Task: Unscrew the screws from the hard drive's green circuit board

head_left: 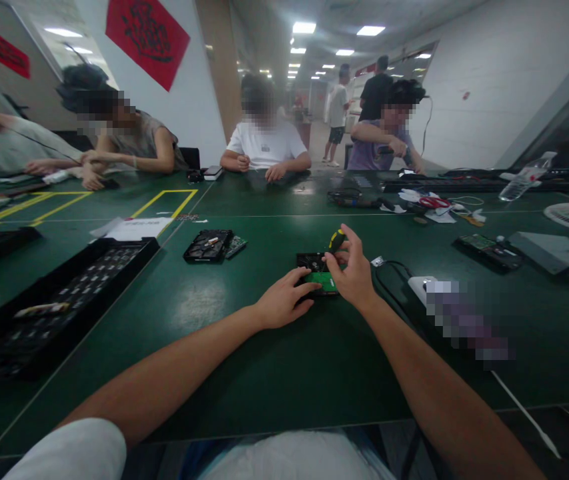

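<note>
A hard drive (pixel 308 260) lies on the green table, its green circuit board (pixel 325 283) facing up on the near part. My left hand (pixel 284 299) holds it down from the left, fingers across the board and thumb along the near edge. In my right hand (pixel 353 273) is a screwdriver (pixel 335 241) with a yellow and black handle, gripped by thumb and fingers and tilted over the drive. Its tip is too small to make out against the drive. Left of my hands sits another drive (pixel 208 246) with a loose circuit board (pixel 236 247) beside it.
A long black tray (pixel 72 293) stands at the left, with paper (pixel 139 229) behind it. To the right are a power strip (pixel 422 285), a drive with its board (pixel 489 252), a grey metal box (pixel 559 253) and a plastic bottle (pixel 527 179). Several people sit across the table.
</note>
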A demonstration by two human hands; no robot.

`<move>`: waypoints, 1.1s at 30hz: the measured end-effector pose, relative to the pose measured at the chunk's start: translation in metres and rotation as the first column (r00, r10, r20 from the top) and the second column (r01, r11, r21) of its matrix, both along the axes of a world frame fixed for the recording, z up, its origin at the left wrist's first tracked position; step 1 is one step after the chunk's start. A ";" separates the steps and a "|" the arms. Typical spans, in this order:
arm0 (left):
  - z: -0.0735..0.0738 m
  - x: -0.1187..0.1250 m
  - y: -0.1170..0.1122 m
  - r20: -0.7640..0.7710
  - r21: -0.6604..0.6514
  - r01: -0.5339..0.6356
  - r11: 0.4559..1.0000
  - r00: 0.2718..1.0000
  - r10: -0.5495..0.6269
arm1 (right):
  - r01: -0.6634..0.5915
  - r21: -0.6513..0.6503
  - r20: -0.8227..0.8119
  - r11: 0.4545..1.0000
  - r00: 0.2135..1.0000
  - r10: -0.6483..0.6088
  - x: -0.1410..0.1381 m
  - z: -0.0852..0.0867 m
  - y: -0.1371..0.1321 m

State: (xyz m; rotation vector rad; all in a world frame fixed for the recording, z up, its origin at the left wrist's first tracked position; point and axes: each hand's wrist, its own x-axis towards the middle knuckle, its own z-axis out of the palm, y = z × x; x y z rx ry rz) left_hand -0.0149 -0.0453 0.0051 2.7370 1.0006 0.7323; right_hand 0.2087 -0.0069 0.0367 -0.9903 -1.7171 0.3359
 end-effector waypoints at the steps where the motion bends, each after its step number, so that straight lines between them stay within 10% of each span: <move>1: 0.000 0.000 0.000 0.000 0.002 0.002 1.000 1.000 -0.002 | 0.007 0.006 0.002 1.000 1.000 -0.007 0.000 0.000 0.000; 33: -0.001 0.000 -0.001 0.017 -0.004 0.001 1.000 1.000 -0.001 | -0.017 0.030 0.031 0.999 0.999 0.016 0.002 0.000 0.001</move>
